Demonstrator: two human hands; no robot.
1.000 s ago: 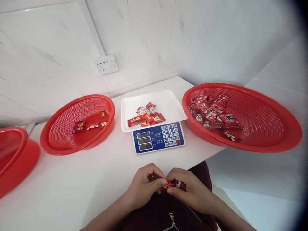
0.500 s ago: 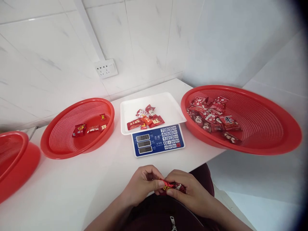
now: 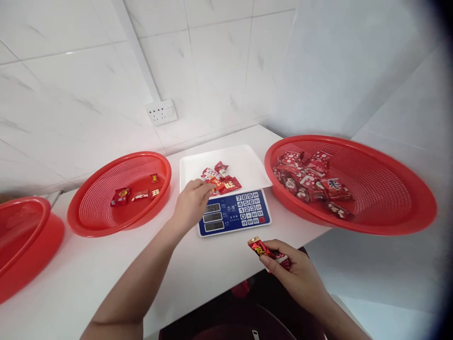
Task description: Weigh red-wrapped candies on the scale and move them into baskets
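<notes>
Nearest: your right hand (image 3: 300, 276) is clamped on red candy packets (image 3: 261, 249), long axis roughly ten to four o'clock, gold-edged end poking out at ten. Beyond it, your left hand (image 3: 191, 205) hangs over the left side of the blue-faced scale (image 3: 231, 224), thumb and forefinger close together; can't tell if they pinch a sweet. Loose wrapped sweets (image 3: 230, 185) lie on the white tray (image 3: 244, 163), just off your left fingertips at one o'clock, left clearly nearer; from your right, well apart, about eleven.
</notes>
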